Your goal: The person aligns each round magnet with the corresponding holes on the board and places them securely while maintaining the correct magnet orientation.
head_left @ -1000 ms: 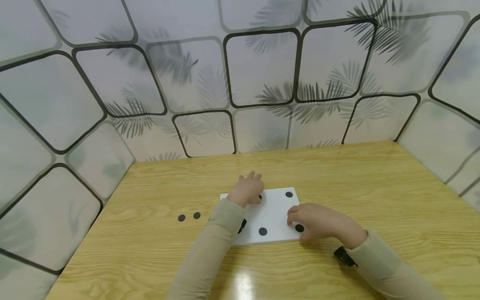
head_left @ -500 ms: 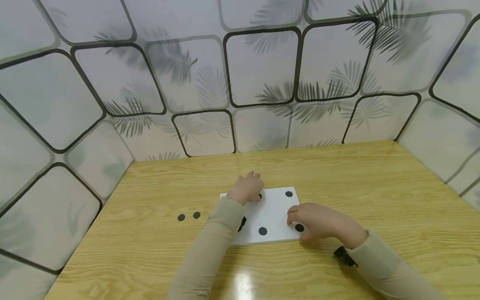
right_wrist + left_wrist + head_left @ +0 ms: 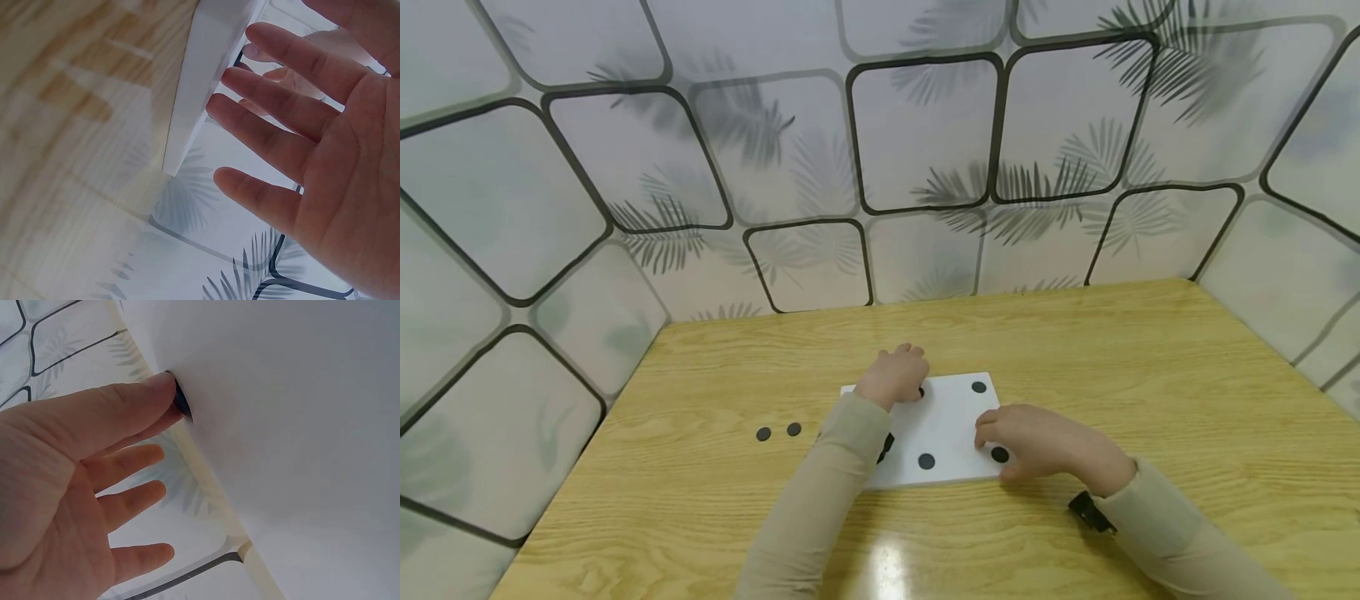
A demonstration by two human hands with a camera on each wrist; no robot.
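On the table lies a white rectangular board (image 3: 951,425) with black round discs spaced along it. My left hand (image 3: 891,379) reaches over its far side. Thumb and index finger pinch a black disc (image 3: 181,400) standing on edge against the board's white face, while the other fingers stay spread. My right hand (image 3: 1037,442) rests at the board's right edge, its fingers (image 3: 269,128) extended and lightly bent in the right wrist view. Close by that hand is one disc (image 3: 1000,454); another disc (image 3: 979,387) lies at the far right corner, and a third disc (image 3: 927,461) near the front edge.
Two loose black discs (image 3: 793,429) lie on the wooden table (image 3: 700,500) left of the board. A patterned wall covering (image 3: 925,133) surrounds the table at the back and sides. My left forearm (image 3: 820,492) covers the board's left part.
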